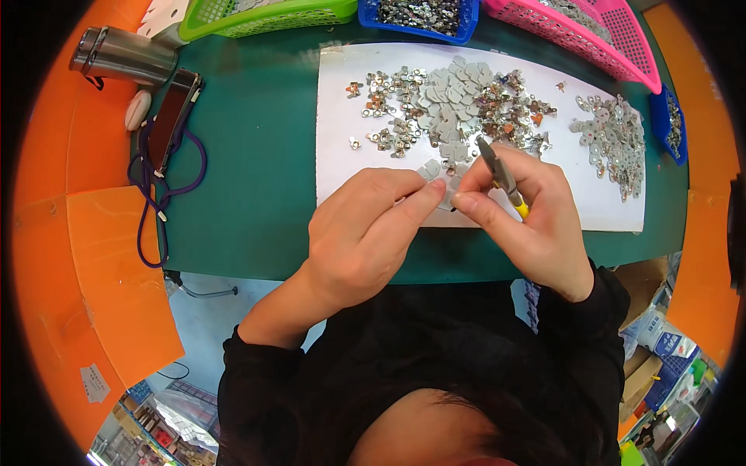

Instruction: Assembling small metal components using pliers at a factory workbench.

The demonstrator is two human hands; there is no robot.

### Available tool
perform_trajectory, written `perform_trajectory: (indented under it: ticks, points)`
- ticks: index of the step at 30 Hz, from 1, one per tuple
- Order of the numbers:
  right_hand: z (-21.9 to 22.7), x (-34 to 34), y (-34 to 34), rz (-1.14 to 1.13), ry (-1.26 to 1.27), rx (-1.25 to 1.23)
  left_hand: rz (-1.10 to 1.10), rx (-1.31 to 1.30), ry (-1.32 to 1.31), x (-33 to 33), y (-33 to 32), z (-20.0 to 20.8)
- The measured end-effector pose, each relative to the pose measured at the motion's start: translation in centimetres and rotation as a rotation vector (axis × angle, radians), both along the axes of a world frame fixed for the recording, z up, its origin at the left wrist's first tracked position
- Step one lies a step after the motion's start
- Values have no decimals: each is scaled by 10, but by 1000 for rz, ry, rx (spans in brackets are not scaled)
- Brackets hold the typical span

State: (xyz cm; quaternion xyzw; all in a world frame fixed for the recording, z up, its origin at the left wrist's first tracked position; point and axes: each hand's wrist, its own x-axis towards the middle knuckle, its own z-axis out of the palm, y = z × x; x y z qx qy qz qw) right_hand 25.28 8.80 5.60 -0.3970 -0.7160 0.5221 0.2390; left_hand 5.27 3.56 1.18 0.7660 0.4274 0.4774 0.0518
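Over the near edge of the white board (342, 155), my left hand (365, 233) is closed, its thumb and index fingertips pressed on a small light grey flat piece (430, 168). Close beside it my right hand (536, 213) holds a small hand tool with grey metal jaws (497, 167) and a yellow handle; the jaws point away from me. The right thumb and index fingertips also meet near the grey pieces, and what lies between them is mostly hidden. Just beyond my fingers spreads a pile of light grey flat pieces (454, 93), with small shiny metal parts (396, 136) around it.
Another heap of small parts (614, 144) lies on the board's right. Along the back stand a green basket (272, 22), a blue bin (420, 33) and a pink basket (575, 43); a small blue tray (664, 128) is at right. Left are a steel tumbler (128, 56) and a phone with a cord (171, 120).
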Motion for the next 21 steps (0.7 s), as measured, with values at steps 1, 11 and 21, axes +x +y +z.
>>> perform_trajectory:
  ticks: [1,11,21]
  points:
    - [0,-1,-1,-28,20,-8,-9,25,41,-1,0,0]
    - [-5,-2,-1,-32,-81,183,72,21,145,5,-5,4]
    - [-19,-5,-1,21,-75,939,31,-467,-232,-1,-12,4]
